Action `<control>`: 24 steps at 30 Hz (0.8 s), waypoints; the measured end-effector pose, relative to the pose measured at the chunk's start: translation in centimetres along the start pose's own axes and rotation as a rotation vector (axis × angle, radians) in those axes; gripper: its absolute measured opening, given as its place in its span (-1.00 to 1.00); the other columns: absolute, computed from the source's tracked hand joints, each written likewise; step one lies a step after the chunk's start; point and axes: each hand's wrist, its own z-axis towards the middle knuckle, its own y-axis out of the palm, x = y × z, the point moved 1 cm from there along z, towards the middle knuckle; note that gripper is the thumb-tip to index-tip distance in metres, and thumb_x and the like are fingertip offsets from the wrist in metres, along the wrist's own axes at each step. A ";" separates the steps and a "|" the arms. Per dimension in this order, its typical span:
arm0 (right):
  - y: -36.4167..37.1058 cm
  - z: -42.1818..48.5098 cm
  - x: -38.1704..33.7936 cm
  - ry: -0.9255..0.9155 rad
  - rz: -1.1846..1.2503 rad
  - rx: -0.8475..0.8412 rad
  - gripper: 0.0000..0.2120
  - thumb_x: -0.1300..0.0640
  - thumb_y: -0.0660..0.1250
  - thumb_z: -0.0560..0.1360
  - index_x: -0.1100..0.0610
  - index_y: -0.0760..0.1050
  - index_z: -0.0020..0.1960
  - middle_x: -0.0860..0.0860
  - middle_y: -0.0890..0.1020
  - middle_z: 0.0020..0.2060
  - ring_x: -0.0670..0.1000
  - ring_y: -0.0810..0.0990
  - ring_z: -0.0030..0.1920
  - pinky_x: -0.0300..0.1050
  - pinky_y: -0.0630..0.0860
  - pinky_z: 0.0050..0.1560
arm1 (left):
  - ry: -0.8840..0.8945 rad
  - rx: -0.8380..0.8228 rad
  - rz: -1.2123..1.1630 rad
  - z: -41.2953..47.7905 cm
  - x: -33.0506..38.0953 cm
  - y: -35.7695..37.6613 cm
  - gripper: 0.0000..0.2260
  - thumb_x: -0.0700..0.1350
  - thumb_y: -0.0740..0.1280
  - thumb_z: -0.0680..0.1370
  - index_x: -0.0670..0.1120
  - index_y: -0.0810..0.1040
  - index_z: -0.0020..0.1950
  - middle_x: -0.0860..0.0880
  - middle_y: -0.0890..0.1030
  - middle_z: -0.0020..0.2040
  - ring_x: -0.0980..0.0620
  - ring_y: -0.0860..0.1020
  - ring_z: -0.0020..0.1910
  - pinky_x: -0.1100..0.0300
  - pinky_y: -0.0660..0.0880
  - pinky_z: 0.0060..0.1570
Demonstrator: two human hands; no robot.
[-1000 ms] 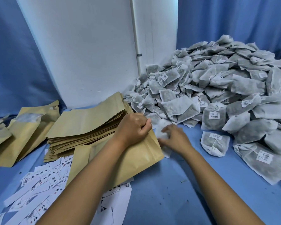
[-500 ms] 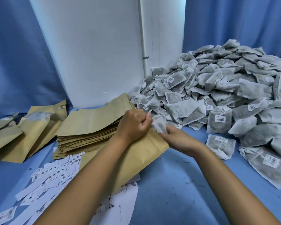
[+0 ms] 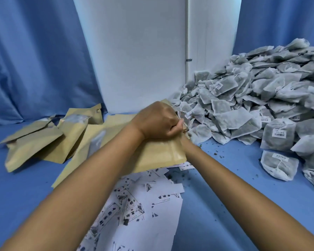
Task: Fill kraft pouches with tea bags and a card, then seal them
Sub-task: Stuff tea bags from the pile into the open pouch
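Dozens upon dozens of tea bags (image 3: 261, 98), heaped at the right against the white panel (image 3: 134, 51), far too many to count. Soft, light, a little puffy. Mesh paper easy to tear, with a string and a tag on each. Best taken by the flat body with a gentle pinch, not by the string.

Next in size, printed cards (image 3: 143, 205), spread in a loose overlapping layer on the blue table (image 3: 225, 223) near the front. Number impossible to tell. Thin and slippery, likely to come up two together. Better to slide one off by its edge.

Then kraft pouches: about four loose ones (image 3: 34, 142) lying at the left, at least one with a clear window, perhaps already filled. More under the left forearm, not countable. One open pouch (image 3: 158, 156) at the centre, lying partly over the cards, its mouth toward the tea bag heap. Stiff paper, yet easy to crease. To be held at the mouth, by the rim.

Left hand (image 3: 156, 120) curled tight around that rim, gripping the pouch mouth. Right forearm (image 3: 225, 171) reaching to the same mouth. Right hand hidden behind the left hand and the pouch, so impossible to say whether spread or closed, or holding anything. Probably the filling step.

Smallest, dark tea crumbs (image 3: 216, 153), scattered on the table beside the pouch.
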 end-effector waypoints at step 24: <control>-4.8 -3.5 4.5 0.247 -0.832 -0.121 -0.83 0.20 0.34 0.51 0.12 0.63 -0.24 -0.03 0.63 -0.35 -0.12 0.47 -0.44 -0.29 0.40 -0.44 | -0.226 0.017 -0.082 -9.2 0.1 3.4 -0.58 -0.15 0.14 0.51 -0.18 0.41 -0.56 -0.09 0.40 -0.59 -0.08 0.37 -0.58 0.15 0.39 -0.54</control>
